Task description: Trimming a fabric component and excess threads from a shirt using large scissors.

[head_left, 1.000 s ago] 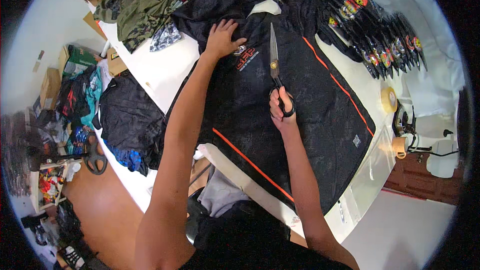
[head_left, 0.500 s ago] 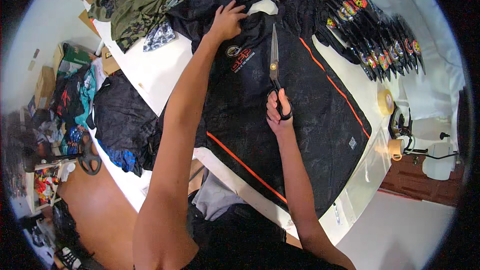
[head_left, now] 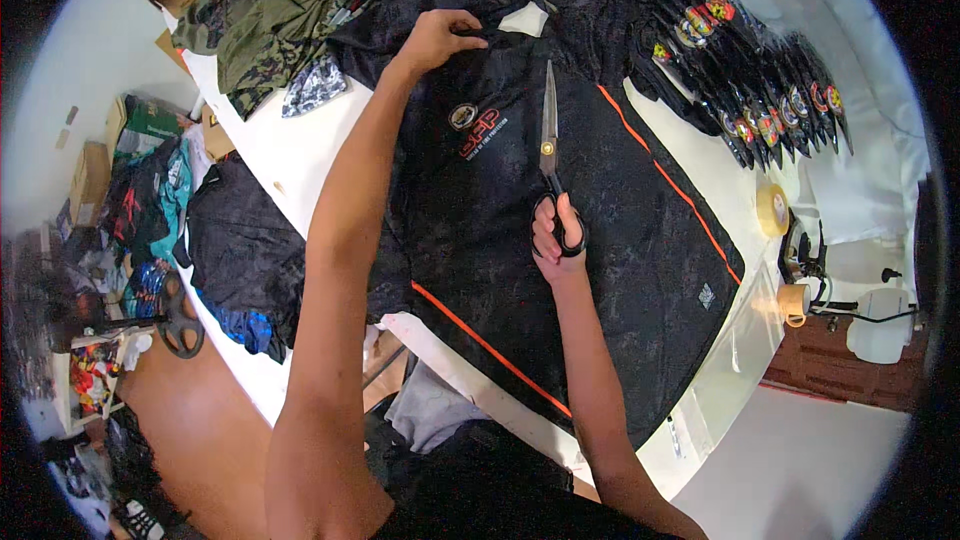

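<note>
A black shirt (head_left: pixel 480 210) with orange piping and a red chest print lies spread over the white table. My left hand (head_left: pixel 440 38) is at its upper part, left of the neck opening, with dark cloth between thumb and fingers. In my right hand (head_left: pixel 556 230) is a pair of large scissors (head_left: pixel 549 120), the fingers through the black handles. Its blades are together and point away from me, over the middle of the shirt. Beyond the tip, a pale patch (head_left: pixel 525 20) shows through the neck opening.
Camouflage garments (head_left: pixel 270 30) are heaped at the far left, and a folded black garment (head_left: pixel 245 230) lies nearer. Several dark packaged pieces with colourful emblems (head_left: pixel 770 105) line the right side. A tape roll (head_left: pixel 771 210) and a yellow mug (head_left: pixel 793 303) stand at the right edge.
My left hand has drawn slightly left and its spread fingers have closed on the cloth. The neck opening has changed shape. The scissors have moved slightly toward me.
</note>
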Demonstrator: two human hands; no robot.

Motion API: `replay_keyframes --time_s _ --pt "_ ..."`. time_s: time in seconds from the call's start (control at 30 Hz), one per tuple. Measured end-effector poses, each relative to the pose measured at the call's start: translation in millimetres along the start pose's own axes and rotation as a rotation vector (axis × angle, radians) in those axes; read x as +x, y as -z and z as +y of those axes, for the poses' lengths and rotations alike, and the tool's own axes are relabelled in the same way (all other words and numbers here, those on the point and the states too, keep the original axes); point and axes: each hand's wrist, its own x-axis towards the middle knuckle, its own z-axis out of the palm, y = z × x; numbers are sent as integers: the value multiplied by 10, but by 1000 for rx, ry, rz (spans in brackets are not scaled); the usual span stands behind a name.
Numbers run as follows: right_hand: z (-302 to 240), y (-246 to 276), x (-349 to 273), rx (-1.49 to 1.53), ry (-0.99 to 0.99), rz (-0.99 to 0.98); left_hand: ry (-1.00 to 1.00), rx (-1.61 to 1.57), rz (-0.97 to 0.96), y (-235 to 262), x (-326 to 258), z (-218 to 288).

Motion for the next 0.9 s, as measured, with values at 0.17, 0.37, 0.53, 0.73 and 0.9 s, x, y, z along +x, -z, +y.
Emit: replay_keyframes --time_s 0.17,0.37,0.53,0.73,0.9 --pt "15 -113 9 -39 -5 55 127 -248 -247 218 -99 -208" --pt "6 -109 2 -50 -7 82 157 -316 -242 235 -137 -117" --pt "5 -97 -4 -59 6 66 170 -159 -274 170 -118 26" --pt "1 -116 9 -97 -15 71 150 -296 9 47 -179 -18" --pt "3 -143 16 -125 -30 85 56 -17 358 -25 -302 -20"
